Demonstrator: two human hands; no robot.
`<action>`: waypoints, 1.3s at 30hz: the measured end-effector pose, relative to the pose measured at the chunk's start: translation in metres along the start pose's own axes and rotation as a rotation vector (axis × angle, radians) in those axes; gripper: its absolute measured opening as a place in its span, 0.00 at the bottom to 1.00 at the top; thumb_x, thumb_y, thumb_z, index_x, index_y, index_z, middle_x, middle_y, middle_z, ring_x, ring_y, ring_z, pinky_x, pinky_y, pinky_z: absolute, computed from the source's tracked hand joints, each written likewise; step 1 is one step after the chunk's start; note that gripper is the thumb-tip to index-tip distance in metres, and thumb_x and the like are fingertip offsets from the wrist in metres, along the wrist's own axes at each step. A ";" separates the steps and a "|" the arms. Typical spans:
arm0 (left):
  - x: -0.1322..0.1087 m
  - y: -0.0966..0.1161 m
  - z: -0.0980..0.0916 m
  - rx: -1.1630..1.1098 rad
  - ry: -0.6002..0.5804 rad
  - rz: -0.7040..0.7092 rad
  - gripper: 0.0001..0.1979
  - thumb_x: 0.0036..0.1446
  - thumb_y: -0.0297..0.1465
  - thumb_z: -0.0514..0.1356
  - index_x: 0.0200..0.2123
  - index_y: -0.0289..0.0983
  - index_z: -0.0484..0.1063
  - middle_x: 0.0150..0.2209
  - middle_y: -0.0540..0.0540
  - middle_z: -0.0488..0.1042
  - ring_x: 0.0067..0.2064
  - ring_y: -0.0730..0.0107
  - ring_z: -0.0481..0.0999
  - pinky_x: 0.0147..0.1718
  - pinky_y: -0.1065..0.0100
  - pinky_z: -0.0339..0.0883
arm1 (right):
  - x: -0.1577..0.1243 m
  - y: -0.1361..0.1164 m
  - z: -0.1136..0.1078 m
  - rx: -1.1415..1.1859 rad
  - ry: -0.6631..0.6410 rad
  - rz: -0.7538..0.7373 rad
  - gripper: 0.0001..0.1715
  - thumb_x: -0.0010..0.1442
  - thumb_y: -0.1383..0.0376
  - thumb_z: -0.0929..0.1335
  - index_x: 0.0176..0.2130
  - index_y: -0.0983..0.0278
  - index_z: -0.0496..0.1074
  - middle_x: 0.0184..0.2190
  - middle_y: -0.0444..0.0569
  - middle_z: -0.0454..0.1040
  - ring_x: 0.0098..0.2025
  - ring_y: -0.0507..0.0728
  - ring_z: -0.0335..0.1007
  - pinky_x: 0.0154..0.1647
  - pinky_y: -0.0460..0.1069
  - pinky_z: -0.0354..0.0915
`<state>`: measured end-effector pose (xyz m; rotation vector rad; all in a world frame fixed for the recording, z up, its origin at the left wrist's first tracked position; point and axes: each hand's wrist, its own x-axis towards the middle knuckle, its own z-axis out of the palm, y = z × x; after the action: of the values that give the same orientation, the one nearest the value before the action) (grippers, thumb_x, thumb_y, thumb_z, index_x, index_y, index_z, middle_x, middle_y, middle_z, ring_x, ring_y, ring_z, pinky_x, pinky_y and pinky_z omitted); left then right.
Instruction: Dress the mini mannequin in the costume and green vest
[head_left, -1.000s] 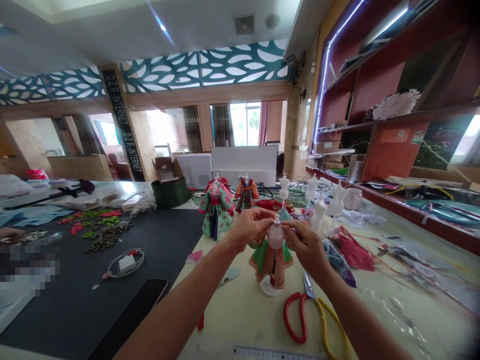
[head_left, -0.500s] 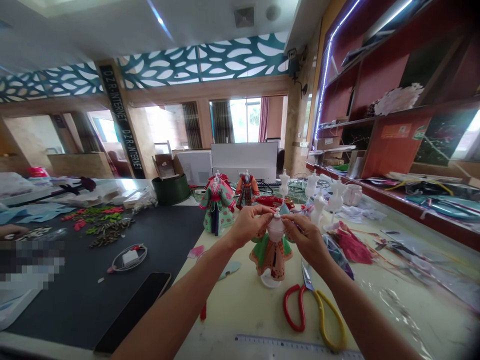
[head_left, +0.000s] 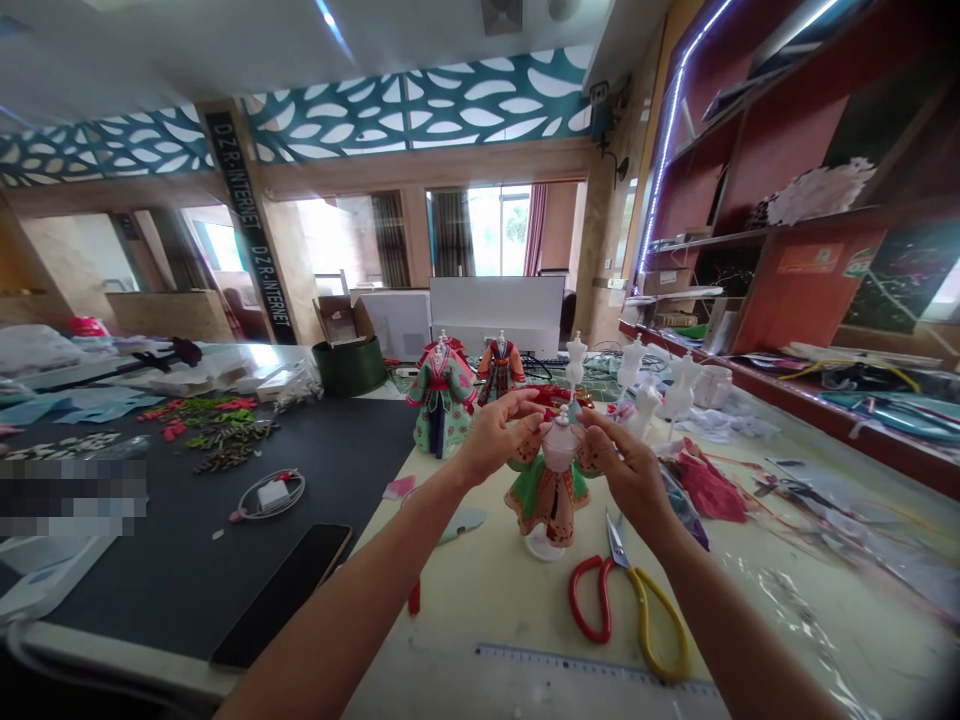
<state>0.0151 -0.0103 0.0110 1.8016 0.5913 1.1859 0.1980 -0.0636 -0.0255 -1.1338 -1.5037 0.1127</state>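
A small dress form (head_left: 559, 447) stands upright on a round clear base on the pale work surface. It wears a miniature robe (head_left: 561, 510) with a green and tan patterned skirt. At the form's left shoulder, my left hand (head_left: 501, 437) is closed, thumb and fingers pinching the robe's upper edge. My right hand (head_left: 628, 468) pinches the robe on the other side of the neck. The form's white chest shows between the hands. Exactly which folds the fingertips hold is hard to make out. Scissors (head_left: 619, 545) with one red and one yellow handle lie open below my right hand.
Behind are a dressed green-and-pink form (head_left: 441, 405), an orange-robed form (head_left: 500, 368) and several bare white forms (head_left: 681, 388). A ruler (head_left: 585, 668) lies in front. Left are a phone (head_left: 289, 595), a coiled cable (head_left: 271, 495) and coloured pieces (head_left: 232, 425). Red cloth (head_left: 709, 480) lies right.
The view has shifted slightly. My right fingers have moved a little away from the form's neck, and the robe's top is spread wider. Another person's hand at the left edge is out of sight.
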 end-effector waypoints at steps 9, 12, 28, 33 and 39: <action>-0.055 -0.046 -0.023 0.017 0.597 -0.038 0.16 0.56 0.38 0.57 0.43 0.32 0.69 0.32 0.44 0.76 0.36 0.70 0.76 0.42 0.66 0.67 | -0.069 -0.007 -0.012 -0.135 0.319 -0.373 0.22 0.58 0.73 0.63 0.52 0.60 0.67 0.49 0.55 0.70 0.52 0.63 0.65 0.53 0.63 0.59; -0.072 -0.071 -0.036 0.109 0.686 -0.094 0.14 0.57 0.37 0.54 0.40 0.33 0.69 0.30 0.46 0.75 0.33 0.71 0.75 0.39 0.68 0.67 | -0.098 -0.014 0.000 -0.137 -0.137 -0.611 0.26 0.55 0.75 0.64 0.53 0.62 0.64 0.42 0.54 0.73 0.45 0.61 0.68 0.49 0.61 0.62; -0.104 -0.088 -0.065 0.866 0.070 -0.405 0.13 0.46 0.32 0.60 0.14 0.37 0.64 0.23 0.45 0.69 0.35 0.59 0.70 0.36 0.65 0.58 | -0.152 -0.015 0.075 0.007 -0.964 -0.478 0.11 0.58 0.75 0.59 0.36 0.65 0.68 0.31 0.52 0.71 0.34 0.56 0.62 0.35 0.52 0.61; -0.110 -0.092 -0.065 0.970 -0.023 -0.501 0.16 0.42 0.30 0.62 0.10 0.38 0.59 0.16 0.47 0.62 0.30 0.57 0.71 0.33 0.64 0.58 | -0.150 -0.012 0.075 0.056 -0.955 -0.391 0.10 0.62 0.72 0.59 0.39 0.64 0.68 0.33 0.52 0.72 0.35 0.56 0.64 0.36 0.52 0.62; -0.108 -0.094 -0.061 0.931 -0.122 -0.449 0.06 0.42 0.23 0.58 0.17 0.37 0.67 0.20 0.47 0.68 0.29 0.64 0.70 0.29 0.67 0.60 | -0.153 -0.007 0.075 0.111 -0.923 -0.347 0.10 0.62 0.71 0.60 0.39 0.64 0.69 0.33 0.52 0.73 0.35 0.57 0.66 0.35 0.52 0.64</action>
<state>-0.0791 -0.0203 -0.1120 2.2681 1.5558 0.4879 0.1092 -0.1336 -0.1524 -0.7232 -2.4477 0.5263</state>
